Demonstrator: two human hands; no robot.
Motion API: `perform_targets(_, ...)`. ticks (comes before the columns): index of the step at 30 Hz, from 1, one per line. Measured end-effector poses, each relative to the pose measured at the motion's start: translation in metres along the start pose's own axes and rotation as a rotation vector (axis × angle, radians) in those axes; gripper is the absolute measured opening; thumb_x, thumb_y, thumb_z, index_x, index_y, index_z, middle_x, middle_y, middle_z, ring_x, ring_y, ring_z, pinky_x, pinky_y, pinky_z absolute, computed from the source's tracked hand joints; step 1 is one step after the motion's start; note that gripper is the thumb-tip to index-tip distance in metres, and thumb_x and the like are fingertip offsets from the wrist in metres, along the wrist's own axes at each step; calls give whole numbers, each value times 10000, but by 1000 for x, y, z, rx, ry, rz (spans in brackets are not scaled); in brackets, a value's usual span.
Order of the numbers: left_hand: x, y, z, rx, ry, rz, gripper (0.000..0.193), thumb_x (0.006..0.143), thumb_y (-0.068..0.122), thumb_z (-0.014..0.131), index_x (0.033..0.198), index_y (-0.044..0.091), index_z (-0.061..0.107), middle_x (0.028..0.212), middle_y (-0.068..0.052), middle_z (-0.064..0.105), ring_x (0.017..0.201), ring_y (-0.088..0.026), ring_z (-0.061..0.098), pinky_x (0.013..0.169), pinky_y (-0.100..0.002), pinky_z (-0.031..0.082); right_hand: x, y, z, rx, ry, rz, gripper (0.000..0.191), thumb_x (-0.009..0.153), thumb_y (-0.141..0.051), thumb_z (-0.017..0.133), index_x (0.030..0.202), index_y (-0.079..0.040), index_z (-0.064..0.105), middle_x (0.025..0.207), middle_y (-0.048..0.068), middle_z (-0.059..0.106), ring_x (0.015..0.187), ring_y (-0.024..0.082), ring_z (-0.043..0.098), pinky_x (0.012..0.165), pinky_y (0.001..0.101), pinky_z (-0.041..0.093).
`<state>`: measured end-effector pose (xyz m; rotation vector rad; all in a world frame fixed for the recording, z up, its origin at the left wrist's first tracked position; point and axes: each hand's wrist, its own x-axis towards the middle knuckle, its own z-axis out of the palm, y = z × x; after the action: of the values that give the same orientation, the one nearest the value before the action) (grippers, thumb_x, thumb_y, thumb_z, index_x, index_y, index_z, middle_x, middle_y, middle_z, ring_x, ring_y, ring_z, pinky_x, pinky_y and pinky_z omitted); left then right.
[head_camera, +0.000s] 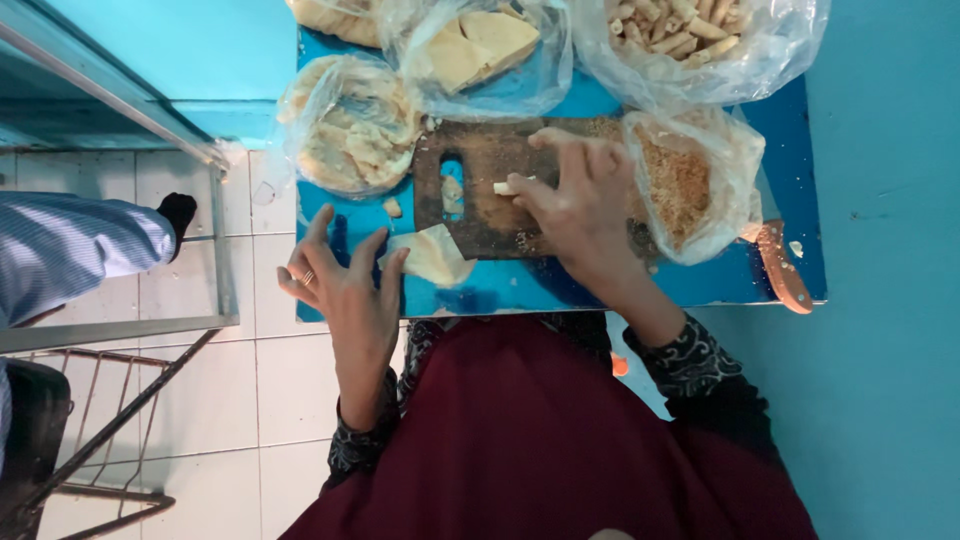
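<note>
My right hand (582, 205) rests on a dark wooden cutting board (480, 215) and pinches a small pale piece of dough (506, 187) between thumb and fingers. My left hand (345, 285) hovers with fingers spread over the blue table's (520, 290) front left edge, holding nothing, its fingertips next to a flat pale sheet of dough (432, 255). Crumbs and a small pale scrap lie on the board.
Clear plastic bags ring the board: pale sheets (350, 125), folded pale sheets (478, 45), short rolled sticks (680, 30), brown crumbs (685, 185). A knife with a wooden handle (780, 265) lies at the right. Another person's striped sleeve (70, 250) is at the left above a metal rack.
</note>
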<state>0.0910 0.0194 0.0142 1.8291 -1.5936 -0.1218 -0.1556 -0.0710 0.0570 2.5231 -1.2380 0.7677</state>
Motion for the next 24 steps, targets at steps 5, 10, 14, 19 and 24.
perform_targets(5,2,4,-1,-28,-19,16,237,886,259,809,1087,135,785,1516,-138,454,1355,-379,397,1150,-704,110,3,-7,10,-68,-14,-1,127,911,-237,787,1026,-185,775,1359,26,573,1227,251,498,1077,476,346)
perform_targets(10,2,6,-1,-49,-50,87,116,906,185,790,948,98,726,1400,-126,553,1306,-362,458,1161,-665,162,20,21,2,343,-67,80,106,882,-116,790,967,-75,742,1236,119,641,1163,324,590,998,470,451)
perform_targets(14,4,0,-1,-265,-95,120,106,941,107,759,975,49,678,1183,-74,699,1139,-293,614,1132,-505,323,16,45,-21,1200,-327,633,144,989,-73,706,1127,-46,733,1118,136,756,1027,235,720,933,328,582)
perform_targets(19,3,-1,2,-821,-105,-191,167,956,1,727,1111,19,670,1049,-61,723,963,-140,690,865,-262,530,10,83,-39,1514,-217,787,261,1013,-79,646,1258,5,613,1107,148,735,947,231,754,782,333,628)
perform_targets(24,15,5,10,-1369,-197,-283,268,971,-53,694,1225,2,629,1129,-61,701,1035,-104,673,891,-230,538,26,152,-34,1447,87,712,192,1110,-71,599,1284,8,622,1216,139,715,1129,231,733,950,366,623)
